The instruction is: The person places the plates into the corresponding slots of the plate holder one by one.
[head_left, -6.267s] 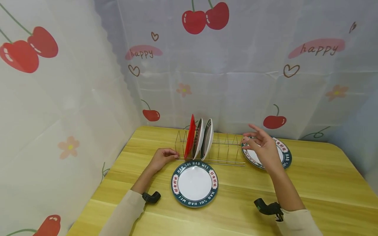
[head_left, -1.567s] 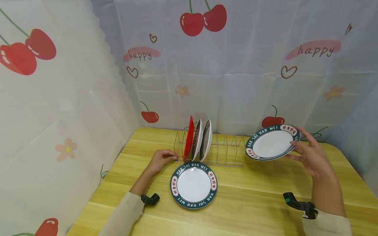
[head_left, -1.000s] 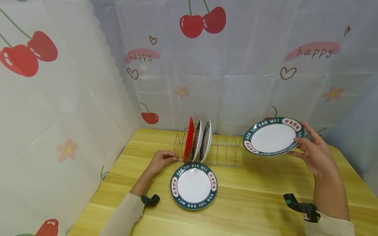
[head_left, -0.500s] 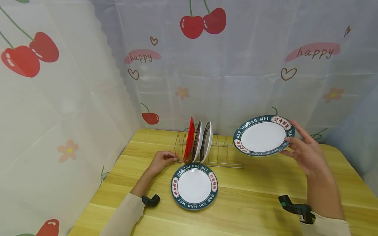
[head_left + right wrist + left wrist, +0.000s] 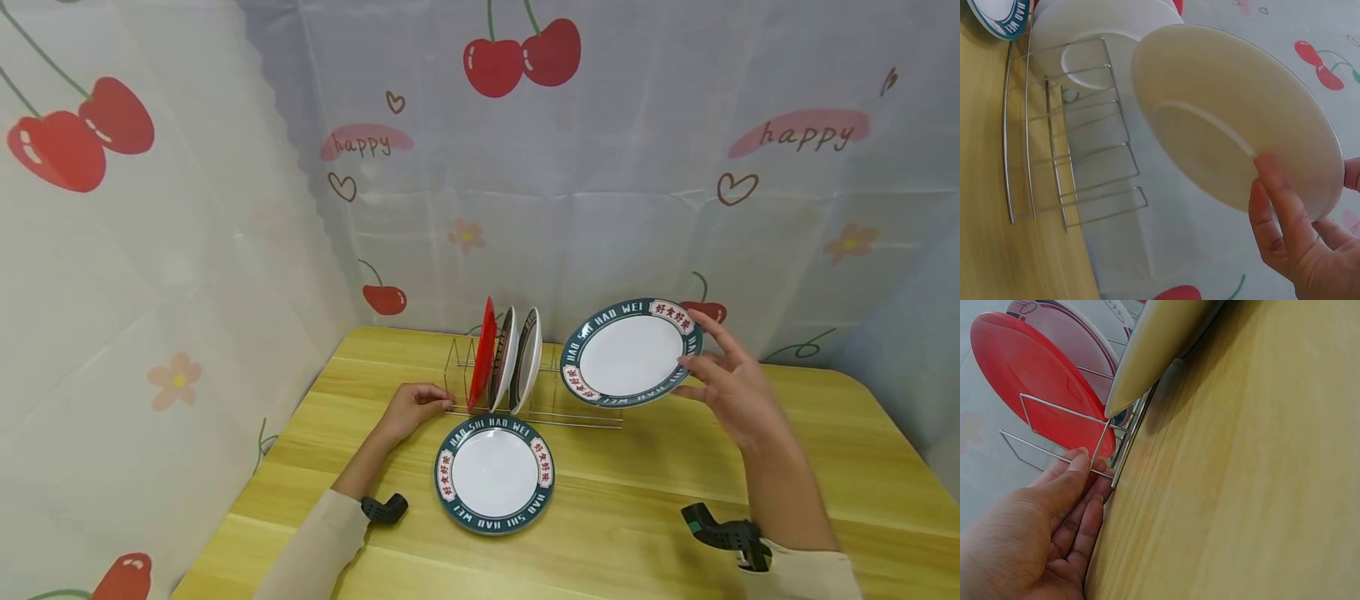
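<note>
My right hand grips the right edge of a white plate with a dark green lettered rim, tilted in the air above the right part of the wire dish rack. In the right wrist view the plate's plain underside shows, fingers spread against it. At the rack's left end my left hand pinches the wire between thumb and fingers, clearer in the left wrist view. A red plate and two white patterned plates stand on edge in the rack.
A matching green-rimmed plate lies face up on the wooden table, just in front of the rack. A cherry-printed curtain hangs behind the table, and a similar sheet hangs on the left.
My right hand has lifted the green-rimmed plate from the table at the right, then carried it left over the rack's right part. The left hand has stayed on the rack's end.
</note>
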Tool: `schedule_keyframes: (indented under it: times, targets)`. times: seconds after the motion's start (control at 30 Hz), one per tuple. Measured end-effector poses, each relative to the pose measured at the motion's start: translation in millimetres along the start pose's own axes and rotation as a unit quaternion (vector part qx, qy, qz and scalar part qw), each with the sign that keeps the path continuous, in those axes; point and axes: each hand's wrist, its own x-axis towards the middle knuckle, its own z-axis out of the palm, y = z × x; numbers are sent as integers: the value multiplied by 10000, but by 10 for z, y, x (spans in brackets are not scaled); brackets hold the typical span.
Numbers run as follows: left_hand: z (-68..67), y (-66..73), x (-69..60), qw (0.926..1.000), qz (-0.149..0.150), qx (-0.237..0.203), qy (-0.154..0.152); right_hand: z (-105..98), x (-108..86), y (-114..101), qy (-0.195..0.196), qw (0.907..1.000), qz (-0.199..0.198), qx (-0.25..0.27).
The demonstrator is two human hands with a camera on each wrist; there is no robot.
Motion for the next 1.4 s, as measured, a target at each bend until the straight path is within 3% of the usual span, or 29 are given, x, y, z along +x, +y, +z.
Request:
schedule_keyframes:
  times: [0.5,0.83,1.1,1.4]
  targets:
    - [15,3,-12,10000,36,73,-24,302,22,140,-134,9971,95,-748]
    - [20,-9,-22,9998,176,84,-50,411,24,118,-291,9925,-27,-1190]
    - [3,11,24,9998,189,31,-105,562,177,-85,-368,9728,124,-2284]
    - [-7,19,-17,10000,47,3,-56,787,543,-301,-976,9515,578,-2861]
